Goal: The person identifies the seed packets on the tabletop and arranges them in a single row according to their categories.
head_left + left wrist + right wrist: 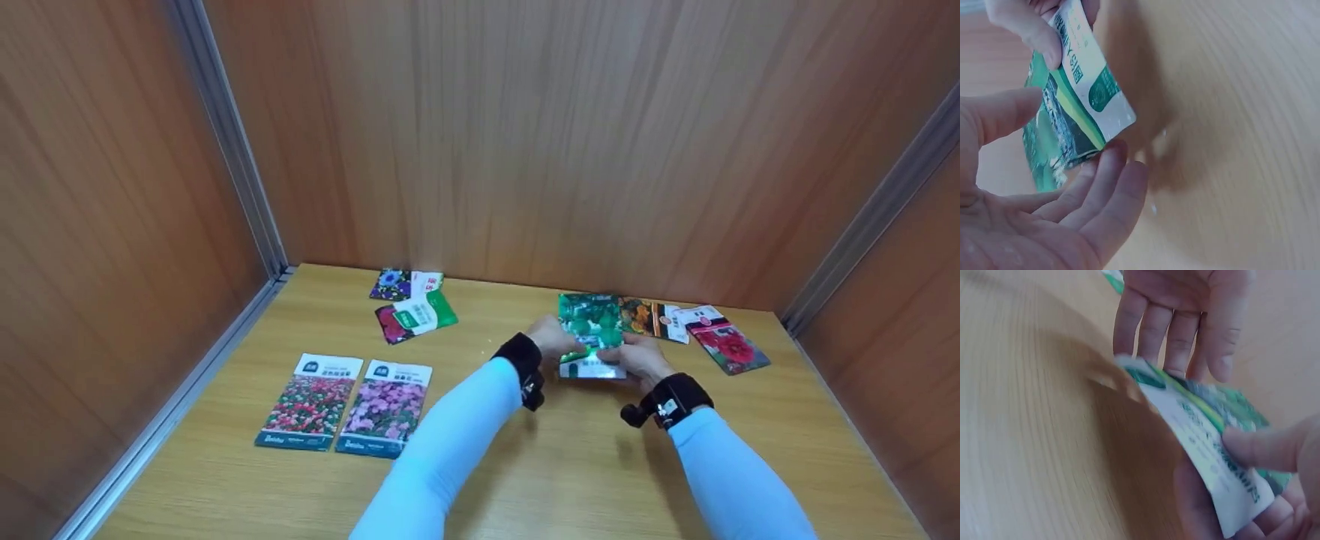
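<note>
Green packet (pixel 592 319) | long axis front-to-back | white end (pixel 589 369) on near side

You wear smooth, close-fitting pale blue sleeves, a left sleeve (pixel 450 442) and a right sleeve (pixel 739 469), lightly creased. Your wrists carry wide black bands: the left band (pixel 519 349) has a small dark lump (pixel 532 391) at its side; the right band (pixel 691 390) bears a rounded black knob (pixel 634 415) and a small whitish mark (pixel 667 407). Your left hand (pixel 553 337) and right hand (pixel 643 357) are bare.
</note>
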A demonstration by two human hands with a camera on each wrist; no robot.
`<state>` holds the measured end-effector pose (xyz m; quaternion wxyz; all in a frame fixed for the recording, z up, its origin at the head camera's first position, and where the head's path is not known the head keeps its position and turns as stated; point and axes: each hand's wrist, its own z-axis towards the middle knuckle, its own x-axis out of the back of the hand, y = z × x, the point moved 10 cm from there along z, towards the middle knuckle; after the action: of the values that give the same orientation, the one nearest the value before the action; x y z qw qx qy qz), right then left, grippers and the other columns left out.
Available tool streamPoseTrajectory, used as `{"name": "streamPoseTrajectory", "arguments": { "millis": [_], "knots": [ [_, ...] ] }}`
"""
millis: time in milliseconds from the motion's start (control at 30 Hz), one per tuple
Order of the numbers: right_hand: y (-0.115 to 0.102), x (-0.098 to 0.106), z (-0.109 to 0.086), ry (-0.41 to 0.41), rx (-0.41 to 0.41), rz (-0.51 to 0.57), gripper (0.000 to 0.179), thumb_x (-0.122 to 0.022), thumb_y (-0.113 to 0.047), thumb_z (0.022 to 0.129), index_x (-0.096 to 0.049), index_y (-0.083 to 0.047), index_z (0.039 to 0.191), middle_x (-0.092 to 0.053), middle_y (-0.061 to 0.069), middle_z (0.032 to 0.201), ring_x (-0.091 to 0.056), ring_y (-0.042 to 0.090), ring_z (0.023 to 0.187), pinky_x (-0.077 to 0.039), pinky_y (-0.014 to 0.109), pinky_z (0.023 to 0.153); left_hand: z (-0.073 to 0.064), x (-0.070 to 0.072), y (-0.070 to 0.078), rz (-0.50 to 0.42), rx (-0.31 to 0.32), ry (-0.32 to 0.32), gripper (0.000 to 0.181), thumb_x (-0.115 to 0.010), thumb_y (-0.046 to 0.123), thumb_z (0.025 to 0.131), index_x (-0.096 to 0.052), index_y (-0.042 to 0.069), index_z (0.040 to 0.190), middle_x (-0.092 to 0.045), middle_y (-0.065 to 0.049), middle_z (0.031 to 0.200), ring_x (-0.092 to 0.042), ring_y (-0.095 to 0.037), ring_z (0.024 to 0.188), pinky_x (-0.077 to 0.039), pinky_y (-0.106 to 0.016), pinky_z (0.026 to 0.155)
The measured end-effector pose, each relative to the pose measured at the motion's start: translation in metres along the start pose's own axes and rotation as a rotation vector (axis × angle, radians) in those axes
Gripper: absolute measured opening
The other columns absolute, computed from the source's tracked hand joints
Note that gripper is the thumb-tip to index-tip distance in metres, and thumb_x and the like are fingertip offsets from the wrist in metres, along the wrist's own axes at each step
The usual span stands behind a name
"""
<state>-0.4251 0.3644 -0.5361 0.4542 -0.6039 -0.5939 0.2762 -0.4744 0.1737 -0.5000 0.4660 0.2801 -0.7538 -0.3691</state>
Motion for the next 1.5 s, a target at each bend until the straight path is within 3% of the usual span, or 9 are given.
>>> {"name": "streamPoseTrajectory", "arguments": {
  "millis": [167, 333, 567, 733, 900, 1033, 1133, 1300, 1500],
  "knots": [
    [-0.007, -0.022, -0.004, -0.032, 0.068, 0.022, 0.074, -0.083, -0.01, 0.089, -0.05, -0.006, 0.156, -0.058, 0.012, 0.146, -0.058, 0.025, 0.12, -0.051, 0.036, 0.097, -0.001, 0.016, -0.017, -0.067, -0.013, -0.021, 0.029, -0.086, 0.025, 0.091, -0.07, 0.009, 0.11, -0.068, -0.005, 0.105, -0.063, -0.024, 0.099, -0.057, -0.044, 0.092],
    [-0.014, -0.041, -0.004, -0.074, 0.111, 0.069, 0.059, -0.083, -0.01, 0.089, -0.062, -0.003, 0.143, -0.073, 0.009, 0.122, -0.07, 0.023, 0.105, -0.059, 0.035, 0.09, -0.006, 0.028, -0.031, -0.117, -0.012, -0.075, 0.023, -0.082, 0.028, 0.096, -0.071, 0.009, 0.104, -0.068, -0.005, 0.1, -0.068, -0.024, 0.093, -0.062, -0.043, 0.081],
    [-0.022, -0.054, -0.007, -0.088, 0.132, 0.06, 0.045, -0.082, -0.02, 0.095, -0.068, -0.004, 0.135, -0.078, 0.007, 0.114, -0.072, 0.021, 0.106, -0.053, 0.036, 0.098, -0.021, 0.046, -0.035, -0.031, -0.042, -0.119, 0.029, -0.078, 0.029, 0.1, -0.067, 0.005, 0.114, -0.068, -0.01, 0.106, -0.072, -0.027, 0.087, -0.064, -0.043, 0.076],
    [-0.027, -0.065, -0.011, -0.094, 0.153, 0.017, 0.034, -0.084, -0.021, 0.093, -0.075, -0.005, 0.121, -0.078, 0.005, 0.109, -0.069, 0.022, 0.105, -0.051, 0.04, 0.101, -0.027, 0.064, -0.041, -0.048, -0.023, -0.083, 0.03, -0.076, 0.028, 0.101, -0.069, 0.003, 0.116, -0.07, -0.012, 0.104, -0.073, -0.03, 0.089, -0.064, -0.047, 0.081],
    [-0.03, -0.083, -0.016, -0.096, 0.182, -0.047, 0.028, -0.085, -0.021, 0.092, -0.079, -0.005, 0.114, -0.08, 0.005, 0.106, -0.07, 0.022, 0.104, -0.05, 0.043, 0.103, -0.029, 0.083, -0.051, 0.017, -0.007, -0.025, 0.027, -0.084, 0.029, 0.095, -0.069, 0.007, 0.101, -0.07, -0.008, 0.093, -0.07, -0.023, 0.077, -0.065, -0.042, 0.076],
    [-0.027, -0.098, -0.017, -0.1, 0.187, -0.099, 0.027, -0.086, -0.02, 0.091, -0.08, -0.006, 0.113, -0.08, 0.006, 0.107, -0.069, 0.025, 0.107, -0.048, 0.045, 0.107, -0.029, 0.093, -0.061, 0.104, 0.024, -0.027, 0.026, -0.088, 0.028, 0.09, -0.068, 0.011, 0.09, -0.071, -0.006, 0.083, -0.068, -0.019, 0.061, -0.064, -0.037, 0.065],
    [-0.024, -0.11, -0.019, -0.114, 0.17, -0.127, 0.026, -0.084, -0.022, 0.093, -0.08, -0.006, 0.113, -0.08, 0.007, 0.107, -0.071, 0.025, 0.106, -0.051, 0.043, 0.103, -0.031, 0.1, -0.068, 0.154, 0.046, -0.05, 0.024, -0.087, 0.028, 0.092, -0.071, 0.011, 0.09, -0.074, -0.008, 0.08, -0.069, -0.019, 0.057, -0.063, -0.035, 0.062],
    [-0.025, -0.13, -0.025, -0.156, 0.175, -0.188, 0.025, -0.073, -0.029, 0.103, -0.079, -0.005, 0.103, -0.079, 0.01, 0.101, -0.076, 0.024, 0.089, -0.062, 0.041, 0.085, -0.042, 0.116, -0.073, 0.246, 0.029, -0.103, 0.026, -0.075, 0.03, 0.101, -0.076, 0.004, 0.095, -0.078, -0.012, 0.077, -0.074, -0.02, 0.058, -0.064, -0.037, 0.064],
    [-0.024, -0.156, -0.033, -0.207, 0.188, -0.344, 0.03, -0.07, -0.035, 0.104, -0.079, -0.009, 0.092, -0.075, 0.006, 0.087, -0.067, 0.02, 0.069, -0.062, 0.036, 0.069, -0.055, 0.135, -0.085, 0.307, 0.05, -0.161, 0.028, -0.074, 0.027, 0.101, -0.074, 0.0, 0.107, -0.078, -0.011, 0.077, -0.073, -0.018, 0.058, -0.063, -0.036, 0.064]
  ]
}}
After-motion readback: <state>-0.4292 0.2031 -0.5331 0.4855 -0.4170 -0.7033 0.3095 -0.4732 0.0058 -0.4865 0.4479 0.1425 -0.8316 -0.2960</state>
